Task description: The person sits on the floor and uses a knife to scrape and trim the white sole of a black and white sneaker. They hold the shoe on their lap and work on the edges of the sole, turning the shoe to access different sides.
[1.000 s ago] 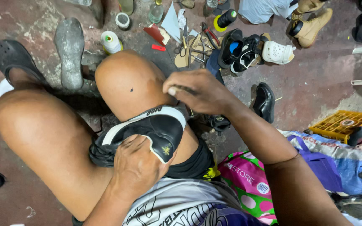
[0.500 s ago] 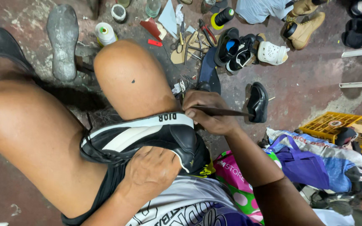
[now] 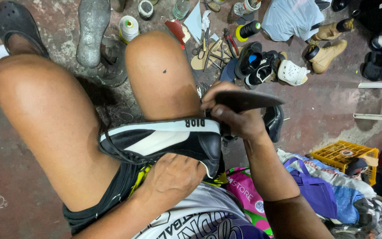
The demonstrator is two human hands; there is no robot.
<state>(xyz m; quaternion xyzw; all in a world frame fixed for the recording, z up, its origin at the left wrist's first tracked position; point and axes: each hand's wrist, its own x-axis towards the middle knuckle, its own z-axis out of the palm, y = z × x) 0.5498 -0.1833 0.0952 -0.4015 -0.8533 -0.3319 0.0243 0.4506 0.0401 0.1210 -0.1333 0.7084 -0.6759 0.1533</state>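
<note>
A black and white sneaker (image 3: 164,144) lies on its side across my lap, between my two bare knees. My left hand (image 3: 173,177) presses it from below, fingers wrapped on the toe end. My right hand (image 3: 233,116) is at the heel end of the sneaker, closed around a dark, flat, pointed knife blade (image 3: 250,100) that sticks out to the right. The blade's handle is hidden inside my fist.
On the floor ahead lie a metal shoe last (image 3: 93,31), a thread spool (image 3: 128,27), scissors and tools (image 3: 213,46), several shoes (image 3: 261,66) and tan boots (image 3: 326,48). A yellow crate (image 3: 341,154) and bags of cloth (image 3: 315,190) sit at right.
The sneaker has been turned and shifted across my lap. My right hand has come down from my knee to the sneaker's heel, now holding the blade level.
</note>
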